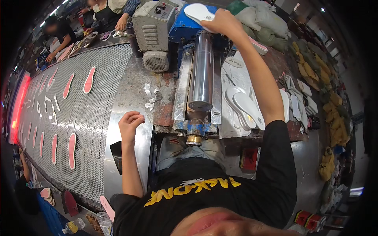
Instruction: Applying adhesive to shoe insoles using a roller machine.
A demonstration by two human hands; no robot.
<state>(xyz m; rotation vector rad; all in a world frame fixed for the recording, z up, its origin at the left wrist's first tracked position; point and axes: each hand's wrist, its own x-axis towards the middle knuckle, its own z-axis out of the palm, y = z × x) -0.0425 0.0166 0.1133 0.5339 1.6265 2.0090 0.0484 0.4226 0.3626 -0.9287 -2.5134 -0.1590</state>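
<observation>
My right hand (225, 23) is stretched to the far side, closed on the heel end of a white insole (197, 12). That insole lies over the blue housing (182, 28) of a roller machine, behind its shiny metal roller (202, 72). Above the metal edge of the conveyor hovers my left hand (131, 121); its fingers are loosely curled in and nothing shows in them. Right of the roller, several white insoles (245, 104) lie stacked and overlapping on the worktable, below my right arm.
On the left, a mesh conveyor (84, 126) carries rows of pink-and-white insoles (72, 150) and white strips. A grey motor unit (151, 33) stands left of the roller. Crumpled white scraps (149, 96) lie beside it. Large sacks (260, 17) are piled behind; other people work at far left.
</observation>
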